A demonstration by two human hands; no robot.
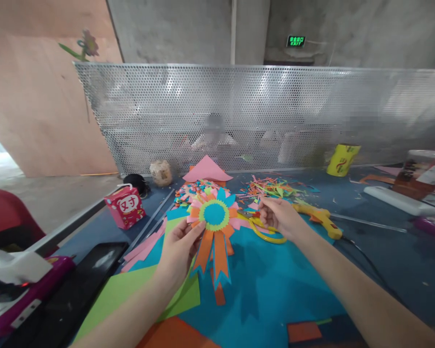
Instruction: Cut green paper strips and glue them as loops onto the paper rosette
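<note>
My left hand (181, 246) is closed on the edge of a paper rosette (214, 215), thumb in front. The rosette has a blue disc, a lime zigzag ring, pink, orange and blue petals, and orange tails backed in blue. To its right, my right hand (277, 216) is raised with thumb and forefinger pinched together; whatever lies between the fingertips is too small to make out. Just below that hand are yellow-handled scissors (266, 234), partly behind its fingers. A yellow glue gun (321, 220) rests beyond my right wrist.
Blue paper (282, 285) and green paper (137, 295) cover the table before me. Paper scraps (275, 187) are heaped at the back, near a perforated metal screen (239, 111). A red box (125, 207) and a black tray (76, 285) are left; a yellow roll (343, 160) stands right.
</note>
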